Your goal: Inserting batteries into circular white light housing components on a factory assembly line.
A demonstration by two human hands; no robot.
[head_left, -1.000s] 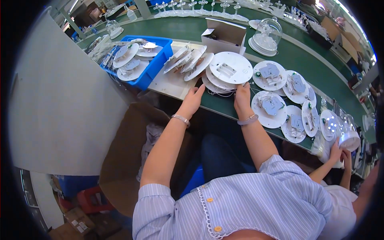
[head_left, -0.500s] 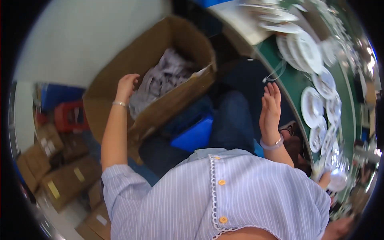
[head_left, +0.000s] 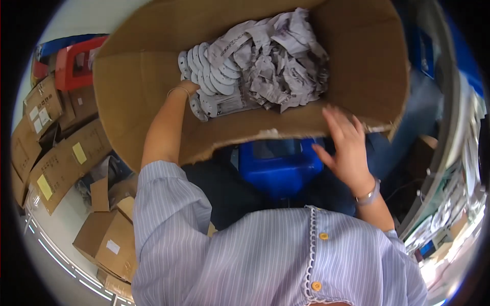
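Observation:
My left hand (head_left: pixel 191 87) reaches into a large open cardboard box (head_left: pixel 138 104), against a row of white, overlapping flat round pieces (head_left: pixel 214 76) with small dark holes. Its fingers are mostly hidden among these pieces, so I cannot make out whether it grips one. Crumpled greyish printed paper (head_left: pixel 286 66) fills the middle of the box and partly covers the white pieces. My right hand (head_left: pixel 346 148) is over the box's near edge, fingers apart and holding nothing.
Below the box's near side is a blue plastic stool or bin (head_left: pixel 280 168). Several brown cartons (head_left: pixel 109 232) and a red plastic stool (head_left: pixel 76 61) stand at the left. A workbench edge (head_left: pixel 434 168) curves along the right, with blurred white items beyond.
My view has swung left, away from the green bench and towards the box. My left hand has gone down to the white pieces; my right hand has come to the box's near edge.

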